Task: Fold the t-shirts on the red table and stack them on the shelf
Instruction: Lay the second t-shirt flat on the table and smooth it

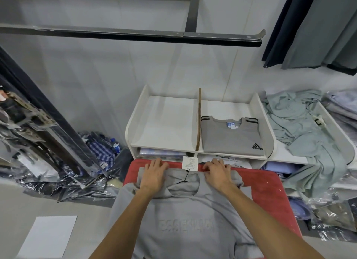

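A grey t-shirt (185,216) lies chest-up on the red table (266,189), its collar toward the far edge and its embossed lettering facing up, so the body can be smoothed flat before any fold is made. The left hand (153,174) rests on the left shoulder with fingers spread and nearly straight, pressing the cloth against the table edge without gripping it. The right hand (218,172) sits on the right shoulder with fingers bent at the tips, apparently pinching or tugging the shoulder seam taut; whether cloth is truly caught between them I cannot tell. A white hang tag (189,162) lies just past the collar, between the two hands. Directly beyond the table stands the white shelf (135,123), where a folded grey Adidas t-shirt (231,137) already sits in the right compartment, right of the brown divider (198,121), marking where this one likely goes. Unfolded pale green garments (301,123) are heaped to the right.
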